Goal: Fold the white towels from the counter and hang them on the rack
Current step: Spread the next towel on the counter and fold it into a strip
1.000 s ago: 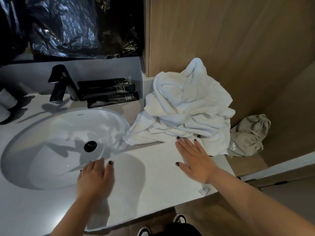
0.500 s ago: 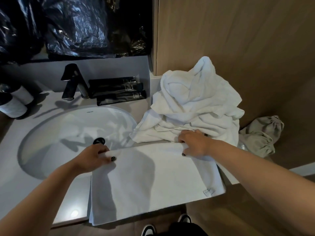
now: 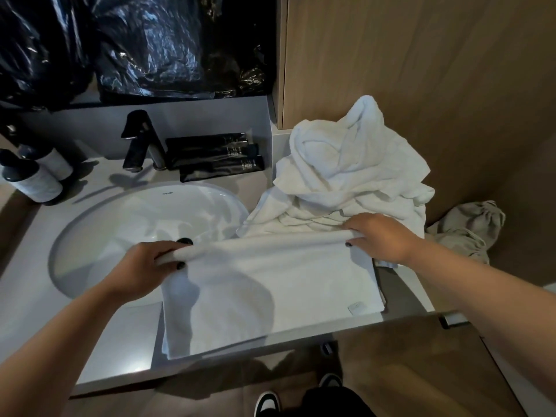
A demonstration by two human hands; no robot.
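My left hand [image 3: 150, 266] and right hand [image 3: 382, 236] grip the far edge of the soft, limp towel [image 3: 270, 290]; corners offer best control on the counter [image 3: 120, 335].

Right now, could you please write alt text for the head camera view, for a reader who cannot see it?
A person's left hand and right hand grip the far edge of a flat white towel on a bathroom counter. A heap of crumpled white towels lies behind it, right of the sink and black faucet.
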